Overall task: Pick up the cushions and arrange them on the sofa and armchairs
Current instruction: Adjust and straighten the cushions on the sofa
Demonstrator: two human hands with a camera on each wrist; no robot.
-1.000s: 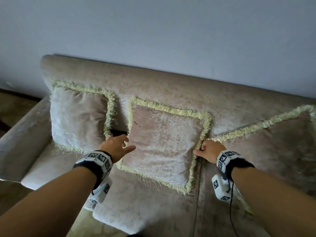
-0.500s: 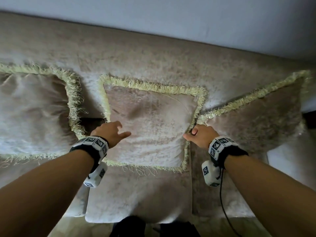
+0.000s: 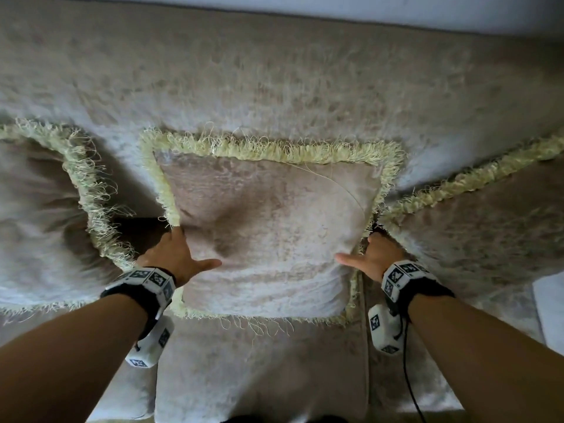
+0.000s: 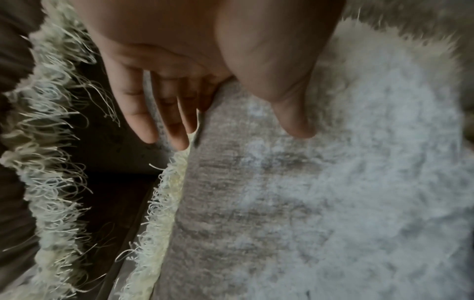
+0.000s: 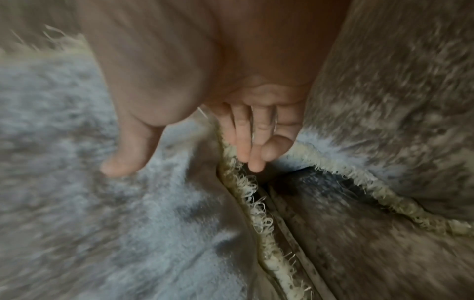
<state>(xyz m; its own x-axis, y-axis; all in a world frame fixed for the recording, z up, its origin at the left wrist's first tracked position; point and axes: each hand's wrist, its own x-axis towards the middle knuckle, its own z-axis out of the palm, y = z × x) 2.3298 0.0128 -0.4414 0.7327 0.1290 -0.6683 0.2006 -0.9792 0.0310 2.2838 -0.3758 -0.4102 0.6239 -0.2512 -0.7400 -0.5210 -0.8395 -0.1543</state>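
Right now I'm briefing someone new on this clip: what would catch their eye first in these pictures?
First, the middle cushion with its pale fringe, leaning on the sofa backrest, framed by the left hand and the right hand at its two side edges, thumbs spread over its front. Next, the left cushion and the right cushion, propped on either side with the same fringe.

I see a pale grey-blue wall (image 3: 427, 10) along the top edge, flat and bare, soft daylight falling from above, a dark strip of floor (image 3: 283, 419) at the bottom, details there too dim to tell
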